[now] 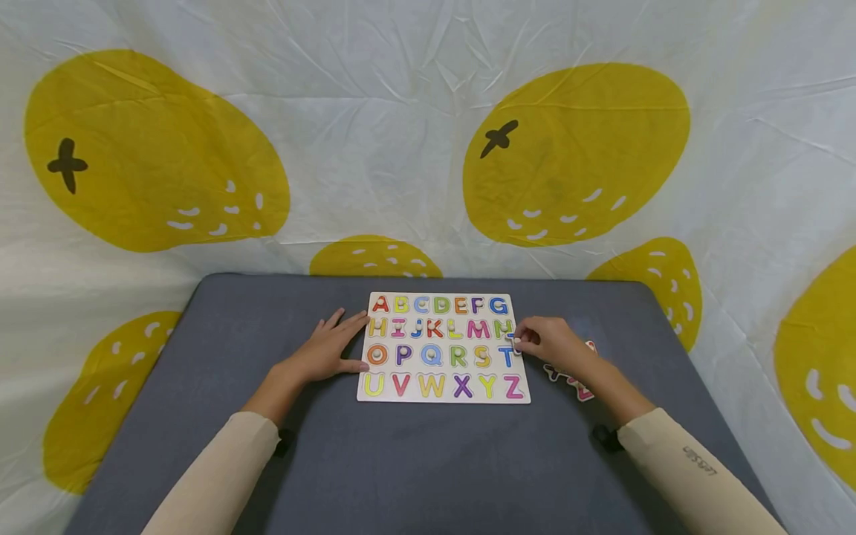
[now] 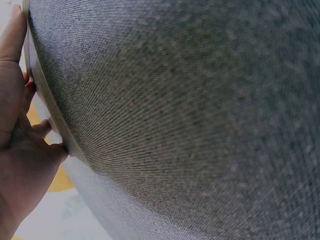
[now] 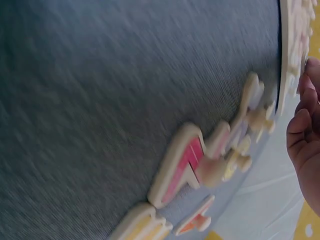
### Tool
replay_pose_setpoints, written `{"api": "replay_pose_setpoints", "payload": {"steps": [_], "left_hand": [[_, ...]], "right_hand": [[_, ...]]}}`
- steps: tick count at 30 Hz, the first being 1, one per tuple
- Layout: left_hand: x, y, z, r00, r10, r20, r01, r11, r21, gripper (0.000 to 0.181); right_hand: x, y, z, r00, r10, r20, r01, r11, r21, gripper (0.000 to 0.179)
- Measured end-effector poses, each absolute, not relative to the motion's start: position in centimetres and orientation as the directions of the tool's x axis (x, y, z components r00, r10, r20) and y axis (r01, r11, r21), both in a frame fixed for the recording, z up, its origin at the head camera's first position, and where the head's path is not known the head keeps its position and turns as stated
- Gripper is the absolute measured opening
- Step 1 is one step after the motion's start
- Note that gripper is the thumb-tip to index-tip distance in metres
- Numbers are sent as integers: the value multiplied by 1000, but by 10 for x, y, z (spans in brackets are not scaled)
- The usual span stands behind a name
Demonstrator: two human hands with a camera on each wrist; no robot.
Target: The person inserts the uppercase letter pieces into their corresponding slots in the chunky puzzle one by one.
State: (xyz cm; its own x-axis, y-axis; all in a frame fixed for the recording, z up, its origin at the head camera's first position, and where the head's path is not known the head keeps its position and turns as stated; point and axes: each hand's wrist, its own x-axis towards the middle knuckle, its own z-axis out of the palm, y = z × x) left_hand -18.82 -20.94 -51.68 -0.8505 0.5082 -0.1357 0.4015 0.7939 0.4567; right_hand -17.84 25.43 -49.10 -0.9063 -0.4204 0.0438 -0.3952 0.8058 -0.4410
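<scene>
A wooden alphabet puzzle board lies on the dark grey table, its coloured letters in rows. My left hand is spread at the board's left edge; its thumb and fingertips touch the rim, also seen in the left wrist view beside the board edge. My right hand pinches a small letter piece with some blue on it, just over the board's right edge by the blue T. Fingers hide most of that piece. Knobs stand on letters in the upper three rows.
Loose knobbed letter pieces lie right of the board, partly under my right forearm. In the right wrist view a pink piece and a yellow one show. A white cloth with yellow fruit prints hangs behind the table.
</scene>
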Motion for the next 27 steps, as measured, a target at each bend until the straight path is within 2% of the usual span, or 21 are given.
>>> {"api": "replay_pose_setpoints", "payload": {"steps": [16,27], "left_hand": [[-190,-209,-515,-847,509,-152,397,797,454,101],[-190,-210,-518,-849,504,-161,389,800,456,101]], "right_hand": [[-167,235,-489,-880,-474,-17,-408,775,-483,12],[-169,234,-493,-884,-464,-50,-379,777,-503,12]]}}
